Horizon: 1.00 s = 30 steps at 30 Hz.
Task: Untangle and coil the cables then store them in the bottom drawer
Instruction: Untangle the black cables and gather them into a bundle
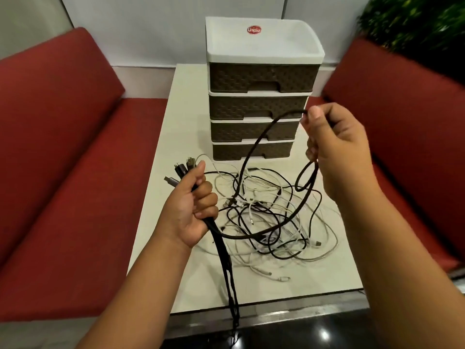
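— So how should this thick black braided cable (254,149) be worked free?

— Slowly, I'd say: feed the loop out through the right hand (337,144) and lift it clear of the heap of thin black and white cables (274,222) on the white tabletop (186,102).

— And the hands?

— Both raised, palms inward. The left hand (193,205) is fisted tight round several cable ends, plugs upward; the right fingers (314,114) pinch the loop. The brown woven-pattern bottom drawer (251,151) sits shut behind.
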Each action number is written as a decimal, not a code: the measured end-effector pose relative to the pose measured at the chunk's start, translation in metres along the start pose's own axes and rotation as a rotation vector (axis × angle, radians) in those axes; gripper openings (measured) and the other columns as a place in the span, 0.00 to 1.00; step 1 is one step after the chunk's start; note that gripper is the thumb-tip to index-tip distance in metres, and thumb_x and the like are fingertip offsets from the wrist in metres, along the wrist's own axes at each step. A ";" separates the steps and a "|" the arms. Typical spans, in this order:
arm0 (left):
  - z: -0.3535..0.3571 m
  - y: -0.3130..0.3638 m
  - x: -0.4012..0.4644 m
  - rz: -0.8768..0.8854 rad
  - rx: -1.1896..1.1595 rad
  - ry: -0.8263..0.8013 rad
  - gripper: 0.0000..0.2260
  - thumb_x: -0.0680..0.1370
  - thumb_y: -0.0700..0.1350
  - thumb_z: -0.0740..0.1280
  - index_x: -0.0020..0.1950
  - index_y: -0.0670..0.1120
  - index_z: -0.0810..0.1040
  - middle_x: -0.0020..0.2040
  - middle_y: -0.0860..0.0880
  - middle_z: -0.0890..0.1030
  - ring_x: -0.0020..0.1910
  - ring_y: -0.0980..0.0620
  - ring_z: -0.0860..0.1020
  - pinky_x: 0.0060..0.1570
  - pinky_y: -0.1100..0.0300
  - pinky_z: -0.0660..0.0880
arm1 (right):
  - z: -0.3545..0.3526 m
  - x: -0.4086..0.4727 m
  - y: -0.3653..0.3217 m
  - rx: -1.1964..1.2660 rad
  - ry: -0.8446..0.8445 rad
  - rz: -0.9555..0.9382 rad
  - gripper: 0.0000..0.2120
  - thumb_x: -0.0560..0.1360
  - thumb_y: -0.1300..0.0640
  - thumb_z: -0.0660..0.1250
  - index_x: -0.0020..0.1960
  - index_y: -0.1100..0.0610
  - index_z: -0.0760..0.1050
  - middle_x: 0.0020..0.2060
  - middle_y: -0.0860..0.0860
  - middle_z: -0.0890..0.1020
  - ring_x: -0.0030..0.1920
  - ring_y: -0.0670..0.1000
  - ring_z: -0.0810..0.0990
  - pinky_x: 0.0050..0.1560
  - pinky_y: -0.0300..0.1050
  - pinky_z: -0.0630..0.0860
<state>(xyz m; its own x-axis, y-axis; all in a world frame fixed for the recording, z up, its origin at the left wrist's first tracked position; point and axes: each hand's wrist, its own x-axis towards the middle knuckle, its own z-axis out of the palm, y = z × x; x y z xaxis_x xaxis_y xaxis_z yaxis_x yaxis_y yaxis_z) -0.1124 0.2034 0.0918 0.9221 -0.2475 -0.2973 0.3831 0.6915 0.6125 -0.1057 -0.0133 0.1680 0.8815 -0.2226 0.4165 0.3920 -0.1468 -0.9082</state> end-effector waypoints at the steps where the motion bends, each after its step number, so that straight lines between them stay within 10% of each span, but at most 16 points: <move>1: 0.001 -0.001 -0.002 0.002 0.005 -0.006 0.15 0.73 0.53 0.67 0.33 0.51 0.63 0.21 0.54 0.56 0.17 0.60 0.56 0.15 0.69 0.50 | -0.001 -0.001 -0.006 0.021 0.013 -0.019 0.10 0.78 0.49 0.63 0.38 0.48 0.75 0.29 0.46 0.70 0.30 0.47 0.63 0.32 0.47 0.59; 14: 0.038 -0.043 -0.060 0.054 0.032 0.000 0.15 0.73 0.53 0.66 0.33 0.51 0.62 0.21 0.55 0.56 0.17 0.61 0.55 0.16 0.69 0.49 | -0.062 -0.065 -0.064 0.264 -0.092 -0.040 0.10 0.83 0.58 0.58 0.43 0.56 0.71 0.25 0.49 0.61 0.25 0.47 0.56 0.26 0.44 0.51; 30: 0.090 -0.097 -0.163 0.191 0.070 -0.049 0.15 0.72 0.48 0.65 0.32 0.52 0.59 0.21 0.55 0.54 0.16 0.61 0.55 0.16 0.69 0.48 | -0.118 -0.160 -0.033 -0.075 -0.562 0.112 0.12 0.78 0.45 0.62 0.41 0.51 0.75 0.24 0.45 0.64 0.27 0.50 0.60 0.29 0.43 0.57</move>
<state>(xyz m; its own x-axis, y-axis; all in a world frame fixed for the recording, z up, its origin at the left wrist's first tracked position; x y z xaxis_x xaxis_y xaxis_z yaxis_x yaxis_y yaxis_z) -0.2953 0.1159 0.1465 0.9793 -0.1499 -0.1361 0.2021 0.6807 0.7041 -0.2904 -0.0865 0.1362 0.9292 0.3024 0.2125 0.2861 -0.2246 -0.9315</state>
